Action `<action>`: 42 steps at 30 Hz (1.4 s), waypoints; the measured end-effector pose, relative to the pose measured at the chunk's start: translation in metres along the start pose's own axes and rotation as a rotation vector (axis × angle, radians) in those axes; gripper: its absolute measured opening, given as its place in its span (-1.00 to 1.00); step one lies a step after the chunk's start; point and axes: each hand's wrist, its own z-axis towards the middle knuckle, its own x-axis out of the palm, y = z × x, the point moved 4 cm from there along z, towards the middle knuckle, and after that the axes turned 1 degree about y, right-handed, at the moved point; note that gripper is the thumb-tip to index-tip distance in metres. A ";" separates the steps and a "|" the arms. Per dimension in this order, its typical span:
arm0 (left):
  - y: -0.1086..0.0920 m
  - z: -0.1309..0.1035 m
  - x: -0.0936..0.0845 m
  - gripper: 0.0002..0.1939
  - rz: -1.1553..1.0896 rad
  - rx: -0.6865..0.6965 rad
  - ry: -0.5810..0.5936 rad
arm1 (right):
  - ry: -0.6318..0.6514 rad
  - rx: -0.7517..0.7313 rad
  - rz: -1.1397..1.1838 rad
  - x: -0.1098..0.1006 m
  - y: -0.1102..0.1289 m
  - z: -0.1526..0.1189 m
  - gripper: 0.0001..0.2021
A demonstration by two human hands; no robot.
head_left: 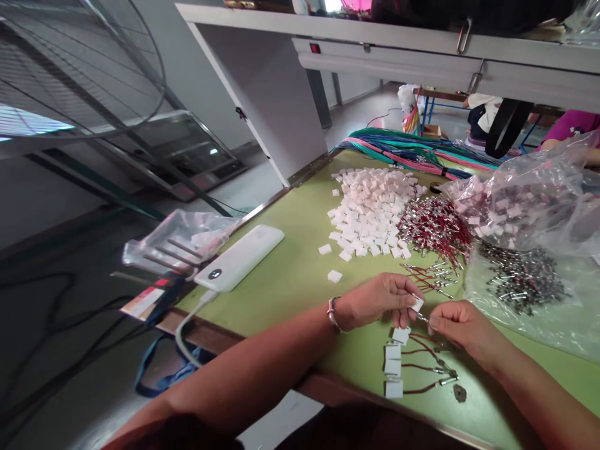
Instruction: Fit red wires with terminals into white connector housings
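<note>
Between the fingertips of my left hand (385, 300) is a small white plastic connector housing (417, 304). My right hand (457, 324) pinches a short wire with a metal terminal (422, 317), its tip at the housing's edge; whether it is inside I cannot tell. Below my hands lies a column of several white housings (392, 367), with red-brown wires (419, 367) running right to metal terminals. Just beyond my hands are loose red wires with terminals (434, 277) and a larger red wire pile (435, 228). A heap of white housings (370, 206) spreads behind them.
A white power bank (248, 253) with a cable lies at the table's left edge. Clear plastic bags (539, 200) and a dark terminal pile (525, 275) stand right. Bundled coloured cables (403, 147) lie at the back. A fan (79, 69) stands left; people sit beyond.
</note>
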 end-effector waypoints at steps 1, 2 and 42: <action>0.000 0.000 0.000 -0.69 0.009 0.004 0.011 | 0.004 0.015 0.008 0.000 -0.001 0.000 -0.71; 0.000 0.000 0.001 -0.68 0.020 0.004 0.024 | 0.006 0.030 0.012 0.000 -0.001 0.000 -0.71; -0.087 -0.074 -0.079 -0.77 1.373 -0.141 -0.611 | -0.034 -0.429 -0.864 0.011 0.008 -0.004 -0.69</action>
